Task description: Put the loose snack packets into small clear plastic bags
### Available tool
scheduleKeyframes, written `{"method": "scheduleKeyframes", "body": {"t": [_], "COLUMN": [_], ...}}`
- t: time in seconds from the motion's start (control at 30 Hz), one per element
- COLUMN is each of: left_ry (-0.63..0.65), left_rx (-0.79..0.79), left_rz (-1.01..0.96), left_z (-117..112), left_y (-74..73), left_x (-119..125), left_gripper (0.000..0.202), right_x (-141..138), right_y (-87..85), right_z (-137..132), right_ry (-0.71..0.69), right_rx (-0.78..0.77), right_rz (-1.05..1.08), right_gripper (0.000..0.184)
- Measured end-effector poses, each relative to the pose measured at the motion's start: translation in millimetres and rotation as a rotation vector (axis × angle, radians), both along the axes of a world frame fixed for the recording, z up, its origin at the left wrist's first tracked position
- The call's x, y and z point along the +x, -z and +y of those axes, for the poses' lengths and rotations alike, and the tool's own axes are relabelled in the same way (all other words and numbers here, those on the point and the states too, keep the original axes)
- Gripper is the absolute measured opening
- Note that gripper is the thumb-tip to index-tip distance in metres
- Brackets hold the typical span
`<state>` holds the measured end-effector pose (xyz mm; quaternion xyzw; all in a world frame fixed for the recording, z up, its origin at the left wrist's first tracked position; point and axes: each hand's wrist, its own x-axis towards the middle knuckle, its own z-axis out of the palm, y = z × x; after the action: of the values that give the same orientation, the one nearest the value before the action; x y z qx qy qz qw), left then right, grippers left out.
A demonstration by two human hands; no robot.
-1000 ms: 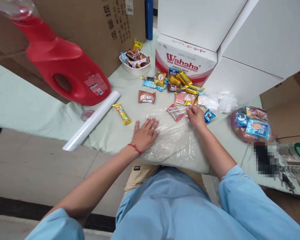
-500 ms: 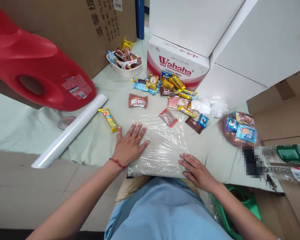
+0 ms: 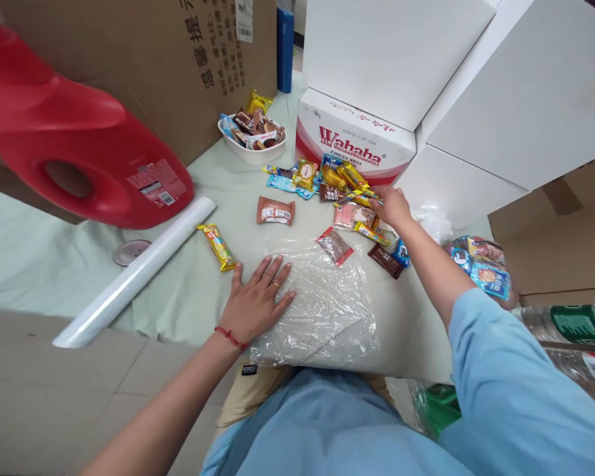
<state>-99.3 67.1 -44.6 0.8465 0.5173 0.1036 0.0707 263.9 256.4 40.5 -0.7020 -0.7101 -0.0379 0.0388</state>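
Plastic sheet (image 3: 327, 314) is lying wrinkled on the table (image 3: 419, 337), the left hand (image 3: 258, 297) resting loosely spread on its left side; the right hand (image 3: 393, 206) is touching the snacks (image 3: 330, 192), its grip impossible to tell.

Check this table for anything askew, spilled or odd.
The white roll lies aslant, its near end jutting off the table, which looks precarious. The clear plastic film partly under the left hand is wrinkled. I see no spill.

red jug (image 3: 86, 125) cut off at left, green-labelled bottle (image 3: 580, 324) at right; right grip (image 3: 393, 207) unclear, fingertips part-hidden
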Motion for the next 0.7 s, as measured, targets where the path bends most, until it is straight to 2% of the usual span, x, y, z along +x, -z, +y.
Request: {"method": "scheduleKeyframes", "body": {"t": [0.07, 0.13, 0.23, 0.37, 0.43, 0.53, 0.6, 0.7], "left_ry": [-0.004, -0.01, -0.008, -0.009, -0.012, -0.008, -0.008, -0.013], "left_rx": [0.002, 0.002, -0.002, -0.004, 0.0, 0.002, 0.003, 0.004], "left_rz": [-0.004, -0.013, -0.026, -0.025, -0.019, -0.013, -0.013, -0.015], "left_z": [0, 0, 0, 0, 0, 0, 0, 0], "left_y": [-0.4, -0.9, -1.5, -1.8, -1.7, -2.0, -2.4, -2.8], "left_x": [0, 0, -1, -1, -1, -1, 0, 0], "left_gripper": [0.062, 0.061, 0.06, 0.061, 0.061, 0.061, 0.061, 0.06], "right_x": [-9, -10, 3, 23, 25, 21, 23, 29], "right_y": [7.4, 11.6, 10.9, 13.6, 19.7, 24.5, 19.0, -1.3], "right_z": [22, 31, 36, 47, 54, 63, 63, 58], "right_ry": [0.0, -0.006, -0.043, -0.108, -0.091, 0.005, 0.047, -0.014], "right_rx": [-0.1, -0.176, -0.141, -0.085, -0.126, -0.205, -0.225, -0.145], "right_rz": [-0.093, -0.175, -0.243, -0.26, -0.263, -0.28, -0.298, -0.331], "right_gripper": [0.038, 0.035, 0.034, 0.043, 0.047, 0.047, 0.045, 0.041]}}
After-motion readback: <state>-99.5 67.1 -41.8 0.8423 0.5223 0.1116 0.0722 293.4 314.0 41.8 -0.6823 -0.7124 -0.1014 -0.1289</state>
